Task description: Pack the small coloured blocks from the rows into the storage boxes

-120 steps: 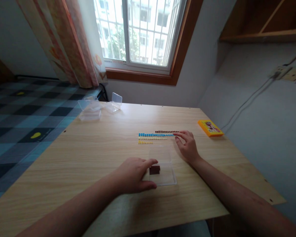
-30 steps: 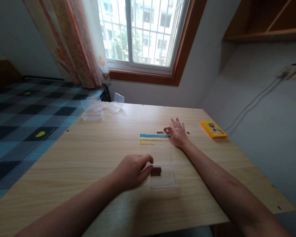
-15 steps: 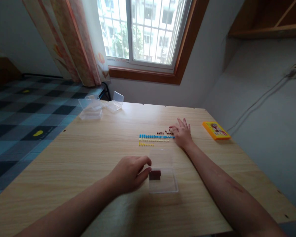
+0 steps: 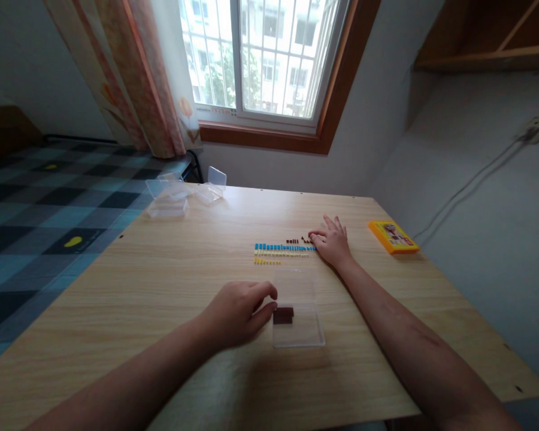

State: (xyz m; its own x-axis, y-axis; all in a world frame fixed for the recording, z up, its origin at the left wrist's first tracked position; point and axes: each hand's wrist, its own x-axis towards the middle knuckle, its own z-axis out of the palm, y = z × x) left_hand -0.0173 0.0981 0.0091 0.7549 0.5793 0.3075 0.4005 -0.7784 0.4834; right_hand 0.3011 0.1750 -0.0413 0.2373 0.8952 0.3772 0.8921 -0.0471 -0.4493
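Tiny dark brown pieces (image 4: 292,241) form a broken row at nine o'clock from the right hand (image 4: 333,242); its outer fingers fan out, but whether it pinches one I cannot tell. Oblong brown blocks (image 4: 283,315) lie in a clear box (image 4: 308,330) at four o'clock from the left hand (image 4: 242,311), thumb and index slightly parted.

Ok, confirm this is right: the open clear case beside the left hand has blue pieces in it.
Wrong colour: the head view shows dark brown pieces in the open clear case, which is indeed beside the left hand.
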